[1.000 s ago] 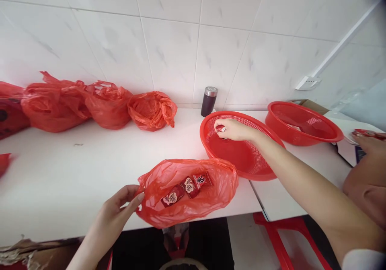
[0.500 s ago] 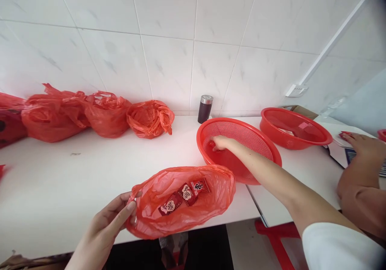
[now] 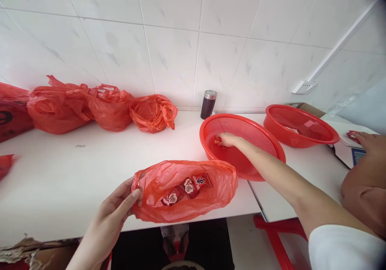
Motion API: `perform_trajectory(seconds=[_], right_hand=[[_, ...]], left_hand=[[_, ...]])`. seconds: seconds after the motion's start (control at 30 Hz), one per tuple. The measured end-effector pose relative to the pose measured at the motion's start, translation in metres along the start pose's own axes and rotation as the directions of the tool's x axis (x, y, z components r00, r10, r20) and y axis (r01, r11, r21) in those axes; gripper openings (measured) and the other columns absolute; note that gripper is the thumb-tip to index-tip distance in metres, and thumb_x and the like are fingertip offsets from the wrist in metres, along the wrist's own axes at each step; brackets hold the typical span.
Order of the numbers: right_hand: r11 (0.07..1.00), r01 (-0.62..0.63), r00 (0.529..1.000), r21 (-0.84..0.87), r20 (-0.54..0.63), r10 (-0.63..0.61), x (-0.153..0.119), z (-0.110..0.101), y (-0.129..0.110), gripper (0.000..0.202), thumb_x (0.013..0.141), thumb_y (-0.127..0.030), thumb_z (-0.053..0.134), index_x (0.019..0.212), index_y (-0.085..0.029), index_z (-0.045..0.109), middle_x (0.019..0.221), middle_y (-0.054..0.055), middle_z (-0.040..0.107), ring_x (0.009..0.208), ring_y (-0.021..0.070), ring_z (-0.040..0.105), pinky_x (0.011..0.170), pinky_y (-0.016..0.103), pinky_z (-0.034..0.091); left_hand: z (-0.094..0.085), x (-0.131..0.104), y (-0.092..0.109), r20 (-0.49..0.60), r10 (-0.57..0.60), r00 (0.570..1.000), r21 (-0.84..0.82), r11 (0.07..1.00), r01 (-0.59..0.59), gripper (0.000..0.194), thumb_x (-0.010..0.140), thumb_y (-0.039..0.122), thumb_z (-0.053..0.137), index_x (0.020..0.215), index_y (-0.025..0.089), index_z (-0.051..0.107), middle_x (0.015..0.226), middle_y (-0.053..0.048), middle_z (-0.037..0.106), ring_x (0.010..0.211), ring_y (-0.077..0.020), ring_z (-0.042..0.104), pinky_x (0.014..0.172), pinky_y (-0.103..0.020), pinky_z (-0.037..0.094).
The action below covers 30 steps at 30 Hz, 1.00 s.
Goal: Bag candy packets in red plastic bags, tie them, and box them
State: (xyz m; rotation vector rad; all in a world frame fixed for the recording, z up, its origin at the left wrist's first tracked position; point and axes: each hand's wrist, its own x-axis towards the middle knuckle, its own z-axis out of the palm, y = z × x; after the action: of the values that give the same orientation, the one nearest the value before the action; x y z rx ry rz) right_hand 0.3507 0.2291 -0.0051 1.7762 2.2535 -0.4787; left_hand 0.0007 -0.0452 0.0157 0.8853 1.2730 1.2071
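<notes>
Open red bag sits at the table's front edge, directly before the wearer, mouth up. Left hand pinches its left end, thumb against fingers; probably that keeps the thin film from collapsing and the mouth wide. Three dark-red packets visible inside, in a slanting row, printed faces up; anything under them can't be told.

Bag's right end is up against the near basket, likely to keep the reach short. One basket here, perforated wall, mostly bare floor. Right hand is down inside it, fingers curled at one small red packet; can't tell whether it's actually gripped.

Further out: one far basket to the right, so two baskets total. One dark flask upright behind the near basket, by the wall, presumably parked out of the arm's way. Four red bags along the wall at left, bunched side by side, likely to leave working room in front; a fifth red piece is cut off at the left edge. One co-worker's hand far right, resting on a red wrapper.
</notes>
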Motion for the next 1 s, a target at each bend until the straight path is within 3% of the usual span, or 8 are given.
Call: perform_trajectory(seconds=[0.13, 0.27, 0.37, 0.47, 0.57, 0.73, 0.87, 1.0], right_hand=[[0.999, 0.025, 1.0, 0.036, 0.018, -0.025, -0.011, -0.017, -0.002, 0.037, 0.078, -0.032, 0.067, 0.111, -0.017, 0.06, 0.103, 0.012, 0.065, 0.089, 0.0236, 0.062, 0.069, 0.03, 0.045], [0.965, 0.203, 0.979, 0.167, -0.025, -0.202, -0.059, -0.058, -0.032, 0.034, 0.088, -0.044, 0.052, 0.113, -0.021, 0.056, 0.106, 0.007, 0.065, 0.086, 0.0168, 0.062, 0.068, 0.025, 0.046], [0.787, 0.459, 0.872, 0.413, -0.042, -0.487, -0.11, -0.072, -0.082, 0.043, 0.084, -0.051, 0.056, 0.118, -0.025, 0.055, 0.107, 0.003, 0.064, 0.08, 0.0158, 0.062, 0.065, 0.026, 0.047], [0.752, 0.52, 0.789, 0.406, 0.109, -0.605, -0.143, -0.05, -0.137, 0.039, 0.079, -0.05, 0.063, 0.112, -0.029, 0.059, 0.101, 0.001, 0.066, 0.077, 0.0185, 0.063, 0.065, 0.029, 0.048], [0.75, 0.575, 0.789, 0.326, 0.022, -0.614, -0.142, -0.009, -0.165, 0.033, 0.083, -0.041, 0.059, 0.116, -0.037, 0.059, 0.107, 0.001, 0.065, 0.092, 0.0246, 0.064, 0.075, 0.034, 0.05], [0.812, 0.501, 0.843, 0.299, 0.041, -0.536, -0.122, 0.014, -0.154, 0.045, 0.079, -0.038, 0.064, 0.124, -0.04, 0.057, 0.118, 0.003, 0.063, 0.098, 0.0293, 0.064, 0.08, 0.038, 0.051], [0.813, 0.518, 0.841, 0.265, 0.013, -0.541, -0.141, -0.013, -0.137, 0.038, 0.081, -0.043, 0.063, 0.119, -0.041, 0.06, 0.122, 0.002, 0.063, 0.105, 0.0285, 0.061, 0.083, 0.037, 0.049], [0.847, 0.528, 0.844, 0.067, 0.071, -0.531, -0.178, -0.039, -0.119, 0.032, 0.089, -0.047, 0.049, 0.112, -0.032, 0.065, 0.115, 0.004, 0.066, 0.105, 0.0263, 0.06, 0.081, 0.036, 0.047]], left_hand=[[-0.001, -0.007, 0.002, -0.017, -0.017, 1.0, -0.026, 1.0, 0.016, 0.056, 0.08, 0.043, 0.066, 0.133, 0.031, 0.054, 0.105, -0.004, 0.069, 0.078, -0.0167, 0.062, 0.067, -0.024, 0.053], [0.0, -0.009, 0.005, -0.008, -0.012, 1.0, -0.028, 1.0, 0.012, 0.056, 0.076, 0.042, 0.07, 0.13, 0.03, 0.058, 0.095, -0.003, 0.069, 0.074, -0.0161, 0.062, 0.065, -0.023, 0.053], [0.008, -0.009, 0.011, 0.033, 0.003, 0.999, -0.047, 0.999, -0.001, 0.057, 0.077, 0.041, 0.069, 0.131, 0.029, 0.057, 0.082, -0.003, 0.067, 0.067, -0.0155, 0.059, 0.062, -0.023, 0.051], [0.019, -0.009, 0.02, 0.108, 0.002, 0.994, -0.085, 0.996, 0.007, 0.06, 0.078, 0.042, 0.068, 0.134, 0.03, 0.054, 0.071, -0.002, 0.062, 0.061, -0.0155, 0.056, 0.059, -0.025, 0.05], [0.023, -0.011, 0.027, 0.117, 0.023, 0.993, -0.102, 0.995, -0.011, 0.056, 0.079, 0.04, 0.067, 0.132, 0.029, 0.055, 0.064, 0.0, 0.056, 0.058, -0.0143, 0.052, 0.057, -0.024, 0.049], [0.01, -0.013, 0.03, 0.051, 0.071, 0.996, -0.105, 0.992, -0.065, 0.04, 0.077, 0.037, 0.07, 0.115, 0.024, 0.065, 0.076, -0.003, 0.058, 0.061, -0.0114, 0.049, 0.054, -0.02, 0.047], [0.004, -0.014, 0.032, 0.013, 0.1, 0.995, -0.116, 0.988, -0.098, 0.026, 0.076, 0.036, 0.072, 0.097, 0.02, 0.069, 0.072, -0.001, 0.057, 0.061, -0.0098, 0.049, 0.054, -0.017, 0.046], [-0.006, -0.014, 0.038, -0.014, 0.125, 0.992, -0.092, 0.988, -0.126, 0.03, 0.072, 0.036, 0.076, 0.097, 0.021, 0.069, 0.068, 0.0, 0.059, 0.061, -0.0105, 0.051, 0.055, -0.018, 0.048]])
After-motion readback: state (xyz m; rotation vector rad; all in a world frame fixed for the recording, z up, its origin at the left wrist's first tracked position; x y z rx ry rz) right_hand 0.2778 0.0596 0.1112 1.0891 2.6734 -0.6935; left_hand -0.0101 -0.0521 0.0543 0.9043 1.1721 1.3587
